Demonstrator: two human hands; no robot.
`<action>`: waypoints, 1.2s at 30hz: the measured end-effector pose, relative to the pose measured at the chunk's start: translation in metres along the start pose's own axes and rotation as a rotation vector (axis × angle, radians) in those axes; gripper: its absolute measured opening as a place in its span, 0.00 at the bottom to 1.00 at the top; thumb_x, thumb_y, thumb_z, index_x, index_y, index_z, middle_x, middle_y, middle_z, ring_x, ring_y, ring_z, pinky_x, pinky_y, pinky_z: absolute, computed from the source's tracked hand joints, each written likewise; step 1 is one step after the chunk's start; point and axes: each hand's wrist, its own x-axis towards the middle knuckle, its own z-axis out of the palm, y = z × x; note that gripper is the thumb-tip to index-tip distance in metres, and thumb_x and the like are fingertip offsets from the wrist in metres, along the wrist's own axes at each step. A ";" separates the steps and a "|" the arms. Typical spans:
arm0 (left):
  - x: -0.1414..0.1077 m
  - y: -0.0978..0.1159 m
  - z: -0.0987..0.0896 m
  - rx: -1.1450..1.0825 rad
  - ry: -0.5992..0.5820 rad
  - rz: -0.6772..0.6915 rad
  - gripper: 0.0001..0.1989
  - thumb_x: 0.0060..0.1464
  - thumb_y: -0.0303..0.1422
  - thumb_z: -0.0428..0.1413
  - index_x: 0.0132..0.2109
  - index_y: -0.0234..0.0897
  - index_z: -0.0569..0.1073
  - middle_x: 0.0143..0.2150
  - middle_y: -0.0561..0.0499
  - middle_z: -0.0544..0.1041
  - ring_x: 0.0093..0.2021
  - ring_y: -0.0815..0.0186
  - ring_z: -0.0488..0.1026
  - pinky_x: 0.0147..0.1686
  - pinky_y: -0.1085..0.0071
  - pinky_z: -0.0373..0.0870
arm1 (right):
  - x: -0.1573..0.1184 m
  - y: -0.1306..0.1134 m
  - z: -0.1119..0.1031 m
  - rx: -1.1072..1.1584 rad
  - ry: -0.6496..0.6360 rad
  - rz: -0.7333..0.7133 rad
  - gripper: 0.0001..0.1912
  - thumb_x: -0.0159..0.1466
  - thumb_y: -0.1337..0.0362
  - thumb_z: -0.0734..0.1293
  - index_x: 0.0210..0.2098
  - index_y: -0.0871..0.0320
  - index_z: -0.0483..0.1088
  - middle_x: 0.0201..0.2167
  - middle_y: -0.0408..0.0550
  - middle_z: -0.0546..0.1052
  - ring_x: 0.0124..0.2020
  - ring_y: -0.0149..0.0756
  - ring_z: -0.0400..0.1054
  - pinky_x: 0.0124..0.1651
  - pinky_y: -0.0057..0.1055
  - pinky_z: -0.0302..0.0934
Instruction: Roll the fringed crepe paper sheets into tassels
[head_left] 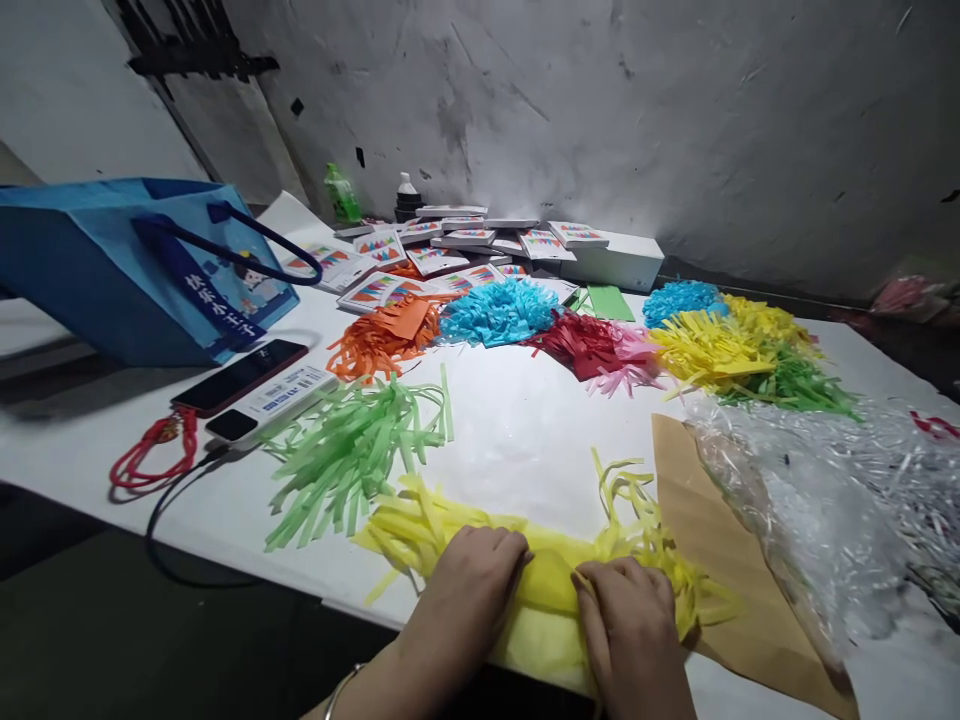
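Yellow tissue paper with fringed strips at both ends lies at the front edge of the white table. My left hand is closed on its middle, with the fingertips curled over a folded part. Close beside it, my right hand pinches the same paper, thumb and fingers together. Between the two hands the sheet looks rolled or folded. Its lower part hangs towards me over the edge. A light green fringed tissue bundle lies just left of the yellow fringe.
Orange, blue, red and yellow fringed bundles lie in an arc behind. Printed flat boxes are piled near the wall. Left are a blue bag, phone and power bank; right, brown paper and clear plastic.
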 end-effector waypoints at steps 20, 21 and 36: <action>0.027 0.002 -0.014 0.116 0.063 0.055 0.06 0.60 0.23 0.56 0.42 0.37 0.73 0.42 0.45 0.78 0.43 0.53 0.72 0.44 0.59 0.62 | -0.010 0.014 0.011 -0.147 0.026 -0.143 0.17 0.73 0.52 0.59 0.43 0.54 0.74 0.53 0.53 0.77 0.56 0.48 0.68 0.67 0.49 0.40; 0.024 0.001 -0.013 0.111 0.113 0.156 0.06 0.60 0.24 0.58 0.44 0.38 0.73 0.45 0.46 0.77 0.46 0.54 0.71 0.48 0.57 0.60 | -0.011 0.015 0.011 -0.153 0.019 -0.135 0.17 0.73 0.51 0.59 0.44 0.54 0.73 0.54 0.53 0.76 0.57 0.47 0.68 0.66 0.49 0.41; 0.013 -0.015 0.007 0.230 0.180 0.502 0.04 0.59 0.26 0.60 0.40 0.39 0.73 0.35 0.54 0.75 0.38 0.61 0.70 0.57 0.52 0.48 | -0.013 0.065 -0.058 -0.790 0.248 -0.087 0.12 0.68 0.61 0.61 0.43 0.59 0.74 0.52 0.66 0.75 0.49 0.66 0.71 0.54 0.70 0.50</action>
